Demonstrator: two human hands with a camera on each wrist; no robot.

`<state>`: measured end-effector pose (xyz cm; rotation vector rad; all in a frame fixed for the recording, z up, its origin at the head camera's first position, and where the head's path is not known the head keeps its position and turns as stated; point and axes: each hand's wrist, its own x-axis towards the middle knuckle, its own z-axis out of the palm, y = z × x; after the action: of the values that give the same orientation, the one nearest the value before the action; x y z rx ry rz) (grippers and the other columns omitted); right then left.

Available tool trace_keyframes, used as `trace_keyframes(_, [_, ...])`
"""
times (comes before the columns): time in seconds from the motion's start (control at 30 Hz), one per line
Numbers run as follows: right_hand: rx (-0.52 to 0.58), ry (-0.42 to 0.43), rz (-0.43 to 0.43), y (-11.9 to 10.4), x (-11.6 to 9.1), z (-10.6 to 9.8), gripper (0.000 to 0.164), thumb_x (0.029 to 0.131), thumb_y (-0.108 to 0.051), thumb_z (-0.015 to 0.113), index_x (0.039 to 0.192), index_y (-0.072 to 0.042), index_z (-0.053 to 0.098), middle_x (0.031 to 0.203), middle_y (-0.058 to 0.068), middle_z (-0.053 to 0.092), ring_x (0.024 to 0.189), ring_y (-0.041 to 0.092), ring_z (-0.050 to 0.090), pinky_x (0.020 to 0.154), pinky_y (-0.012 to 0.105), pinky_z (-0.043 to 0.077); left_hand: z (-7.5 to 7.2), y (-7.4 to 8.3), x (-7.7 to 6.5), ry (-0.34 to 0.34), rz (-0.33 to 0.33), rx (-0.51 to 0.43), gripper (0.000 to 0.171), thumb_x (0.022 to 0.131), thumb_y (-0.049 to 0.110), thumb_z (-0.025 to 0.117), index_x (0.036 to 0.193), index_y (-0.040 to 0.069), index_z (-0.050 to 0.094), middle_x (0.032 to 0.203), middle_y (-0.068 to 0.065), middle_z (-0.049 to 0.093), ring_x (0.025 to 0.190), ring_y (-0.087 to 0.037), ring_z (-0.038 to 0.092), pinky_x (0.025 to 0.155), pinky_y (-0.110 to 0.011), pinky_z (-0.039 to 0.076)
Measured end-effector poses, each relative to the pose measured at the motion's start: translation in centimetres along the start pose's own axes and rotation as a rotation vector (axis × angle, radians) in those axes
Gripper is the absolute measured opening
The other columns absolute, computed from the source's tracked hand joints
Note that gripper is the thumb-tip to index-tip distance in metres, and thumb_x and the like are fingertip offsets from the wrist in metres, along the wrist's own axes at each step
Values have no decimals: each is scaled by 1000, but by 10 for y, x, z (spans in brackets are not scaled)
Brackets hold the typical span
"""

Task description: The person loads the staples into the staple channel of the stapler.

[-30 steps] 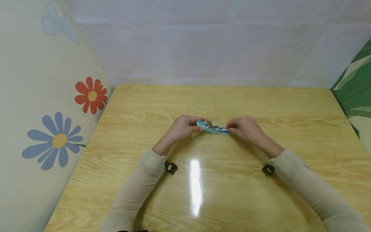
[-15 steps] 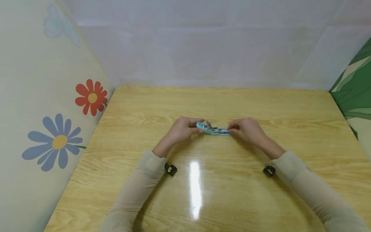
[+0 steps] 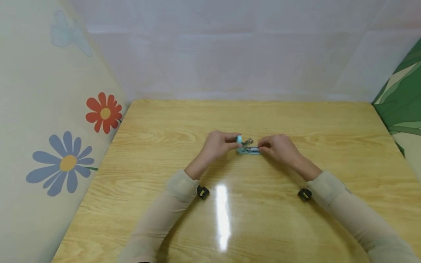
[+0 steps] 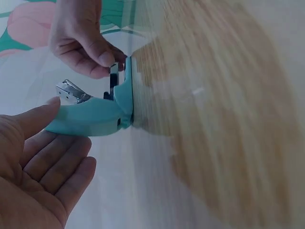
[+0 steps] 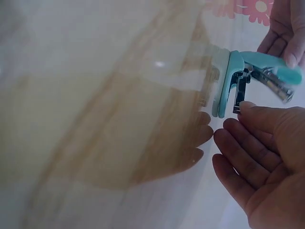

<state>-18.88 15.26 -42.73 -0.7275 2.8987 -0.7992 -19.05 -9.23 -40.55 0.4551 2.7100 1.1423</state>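
A teal stapler stands on the table with its top cover swung up to near upright. My left hand holds that cover between thumb and fingers. From the cover a metal pusher arm sticks out at a slant, over the dark staple channel. At the other end, my right hand pinches the front tip of the channel, its thumb on the end and the other fingers loosely curled below. The teal base lies along the tabletop.
The glossy wood-grain table carries a bright light reflection. A pale wall stands behind it, with a flower-printed panel at left and a leaf-printed one at right. A black strap piece hangs at each cuff.
My left hand has moved right, swinging the stapler's cover from a low backward lean to near upright. The metal arm has tipped right with it. My right hand has stayed almost in place.
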Motion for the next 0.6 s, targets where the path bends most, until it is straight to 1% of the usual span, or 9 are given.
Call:
trace_keyframes(0.03, [-3, 4, -3, 0, 0, 0, 11, 93, -18, 74, 99, -9, 78, 97, 8, 79, 87, 24, 74, 82, 42, 59, 2, 2, 2, 1, 10, 9, 43, 90, 32, 79, 128, 15, 71, 121, -6, 73, 75, -9, 68, 67, -21, 52])
trace_keyframes(0.1, [-8, 13, -12, 2, 0, 1, 12, 93, -18, 74, 99, -9, 79, 98, 8, 79, 87, 24, 75, 82, 43, 60, 6, 7, 6, 3, 40, 61, 41, 89, 34, 79, 126, 16, 72, 122, -6, 73, 61, -7, 53, 63, -20, 45])
trace_keyframes(0.13, [-8, 15, -16, 2, 0, 2, 12, 93, -18, 75, 100, -9, 79, 98, 9, 79, 88, 24, 75, 82, 43, 60, 8, 9, 6, -1, 52, 80, 41, 89, 33, 79, 125, 16, 72, 122, -7, 73, 57, -9, 44, 61, -22, 42])
trace_keyframes(0.2, [-5, 19, -20, 2, 0, 3, 13, 93, -18, 75, 101, -8, 79, 98, 9, 79, 88, 25, 75, 82, 42, 60, 11, 12, 8, -2, 81, 143, 40, 89, 33, 78, 125, 17, 73, 121, -7, 73, 59, -9, 42, 65, -24, 45])
trace_keyframes(0.27, [-2, 20, -23, 2, 0, 3, 14, 92, -17, 75, 101, -6, 78, 98, 10, 79, 88, 25, 75, 82, 43, 60, 14, 16, 9, -6, 115, 204, 39, 89, 31, 78, 126, 17, 73, 120, -7, 74, 66, -9, 53, 72, -27, 51])
trace_keyframes(0.37, [3, 17, -22, 2, 0, 3, 15, 92, -15, 75, 101, -5, 78, 97, 11, 79, 88, 26, 75, 82, 43, 60, 17, 19, 11, -13, 131, 252, 39, 89, 28, 79, 126, 17, 73, 119, -9, 75, 80, -15, 65, 82, -35, 56])
trace_keyframes(0.47, [5, 11, -16, 2, -1, 3, 15, 91, -15, 75, 102, -4, 77, 98, 11, 79, 89, 26, 75, 83, 44, 59, 21, 21, 12, -21, 118, 286, 39, 89, 27, 79, 126, 19, 72, 118, -10, 75, 84, -19, 68, 82, -37, 57])
trace_keyframes(0.53, [12, 2, -8, 2, -1, 2, 16, 91, -14, 75, 103, -4, 77, 98, 12, 79, 89, 26, 75, 84, 44, 59, 23, 22, 14, -28, 115, 333, 39, 90, 29, 78, 127, 21, 72, 119, -8, 75, 87, -18, 70, 82, -37, 57])
trace_keyframes(0.6, [20, -10, 8, 3, -1, 2, 17, 91, -14, 76, 104, -3, 77, 99, 12, 79, 89, 26, 74, 84, 44, 59, 24, 24, 16, -49, 127, 385, 38, 91, 31, 77, 128, 22, 71, 119, -6, 76, 89, -17, 71, 82, -35, 57])
